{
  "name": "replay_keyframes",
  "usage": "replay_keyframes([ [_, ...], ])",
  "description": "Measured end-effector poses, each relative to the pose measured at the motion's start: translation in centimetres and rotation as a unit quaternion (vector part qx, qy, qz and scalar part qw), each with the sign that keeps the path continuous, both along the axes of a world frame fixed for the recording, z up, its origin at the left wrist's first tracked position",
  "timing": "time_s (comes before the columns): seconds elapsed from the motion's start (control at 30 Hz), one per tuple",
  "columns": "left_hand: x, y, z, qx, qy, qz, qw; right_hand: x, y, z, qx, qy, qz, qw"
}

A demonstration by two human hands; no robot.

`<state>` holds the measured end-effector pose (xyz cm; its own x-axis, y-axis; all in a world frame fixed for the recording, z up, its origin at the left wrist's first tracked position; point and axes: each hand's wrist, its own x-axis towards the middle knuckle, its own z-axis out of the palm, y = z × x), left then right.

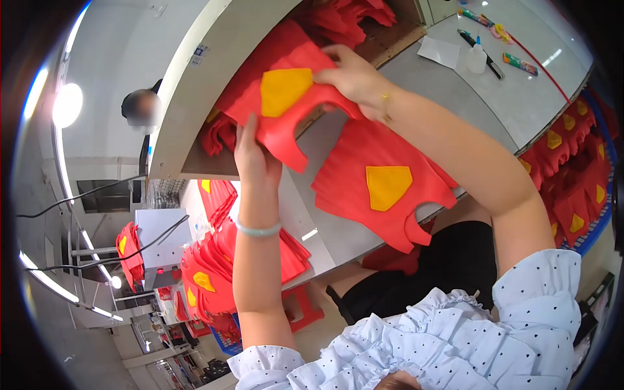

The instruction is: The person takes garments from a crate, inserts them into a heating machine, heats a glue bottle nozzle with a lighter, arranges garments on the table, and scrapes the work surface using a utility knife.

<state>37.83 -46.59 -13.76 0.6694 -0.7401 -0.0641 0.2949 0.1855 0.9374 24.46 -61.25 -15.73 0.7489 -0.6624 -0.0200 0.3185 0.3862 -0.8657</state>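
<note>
A red vest-shaped cloth piece with a yellow pentagon patch is held up between my two hands. My left hand, a pale bangle on its wrist, grips the near edge, thumb on top and fingers mostly hidden beneath. My right hand pinches the far edge beside the patch. Below, a second red cloth piece with its own yellow patch lies on the grey table, its armhole end reaching over the edge towards my lap.
More red cloth sits inside the white cabinet-like frame. Stacked red pieces lie to the left. A blue basket at right holds several more. A small bottle, a black pen and white paper lie on the table.
</note>
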Motion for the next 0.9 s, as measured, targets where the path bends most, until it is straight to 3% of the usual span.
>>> replay_keyframes([
  [0.07, 2.4, -1.3, -0.3, -0.082, 0.042, -0.056, 0.994, 2.9, -1.9, 0.0, 0.002, -0.032, 0.013, 0.999],
  [0.23, 2.6, -2.0, 0.5, -0.138, 0.019, -0.042, 0.989, 10.3, -5.3, 0.1, 0.029, -0.073, 0.036, 0.996],
  [0.3, 3.8, -1.4, -0.3, -0.072, 0.019, 0.013, 0.997, 14.8, -7.7, -0.9, 0.019, -0.095, 0.039, 0.995],
  [0.37, 4.2, -0.8, -0.7, -0.036, 0.018, 0.045, 0.998, 20.1, -10.5, -2.5, -0.214, 0.017, -0.015, 0.977],
  [0.47, 4.0, 0.6, -1.3, 0.102, -0.139, 0.075, 0.982, 24.2, -10.1, -4.4, -0.261, 0.066, -0.054, 0.962],
  [0.5, 4.5, 0.8, -1.7, 0.106, -0.138, 0.076, 0.982, 25.2, -9.9, -4.9, -0.286, 0.091, -0.076, 0.951],
  [0.53, 5.5, 1.2, -2.3, 0.153, -0.3, 0.07, 0.939, 26.0, -9.7, -5.3, -0.312, 0.117, -0.097, 0.938],
  [0.6, 6.3, 1.1, -2.7, 0.223, -0.594, 0.052, 0.771, 27.2, -9.5, -5.5, -0.368, 0.166, -0.142, 0.904],
  [0.63, 6.1, 0.7, -2.6, 0.224, -0.593, 0.05, 0.772, 27.6, -9.4, -5.7, -0.393, 0.19, -0.165, 0.884],
  [0.67, 6.0, -0.1, -2.5, 0.24, -0.718, 0.074, 0.649, 28.0, -9.5, -5.7, -0.418, 0.214, -0.189, 0.863],
  [0.73, 5.1, -2.1, -1.7, 0.244, -0.897, 0.115, 0.35, 28.1, -9.9, -5.6, -0.465, 0.263, -0.237, 0.811],
  [0.8, 6.1, -3.4, -1.8, 0.252, -0.894, 0.131, 0.346, 20.9, -9.0, -4.5, -0.488, 0.295, -0.262, 0.779],
  [0.83, 6.9, -4.0, -1.8, 0.264, -0.891, 0.149, 0.338, 14.0, -4.6, -1.2, -0.623, 0.291, -0.215, 0.693],
  [0.9, 8.1, -4.6, -2.2, 0.27, -0.889, 0.158, 0.334, 5.9, -3.0, -0.1, -0.595, 0.271, -0.052, 0.755],
])
